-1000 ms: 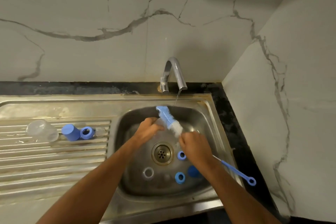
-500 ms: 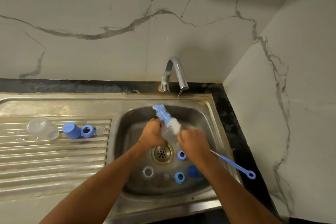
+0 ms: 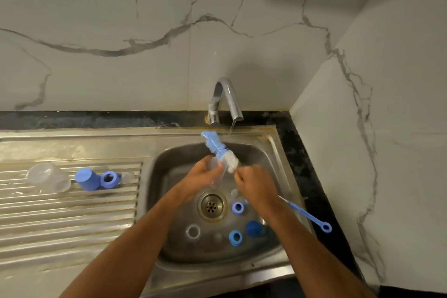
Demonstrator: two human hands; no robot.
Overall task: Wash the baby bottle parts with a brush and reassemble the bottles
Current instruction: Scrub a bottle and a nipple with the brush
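Over the sink basin (image 3: 169,159), my left hand (image 3: 202,178) grips a small clear bottle part (image 3: 215,164), mostly hidden by the fingers. My right hand (image 3: 256,189) grips the blue bottle brush by its wire handle; the blue-and-white bristle head (image 3: 219,149) points up and back, just left of the water stream, and the blue loop end (image 3: 326,227) sticks out to the right. In the basin lie two blue rings (image 3: 237,207) (image 3: 235,237), a blue cap (image 3: 253,228) and a pale ring (image 3: 193,231).
The tap (image 3: 227,99) runs a thin stream into the basin. On the ribbed drainboard (image 3: 60,213) at left lie a clear bottle (image 3: 47,176), a blue cap (image 3: 87,179), a blue ring (image 3: 110,179) and a clear teat (image 3: 127,178). Marble walls stand behind and at right.
The brush head has moved up and back towards the tap. My left hand has risen with the clear part and closed in on the bristles. Parts in the basin lie unchanged.
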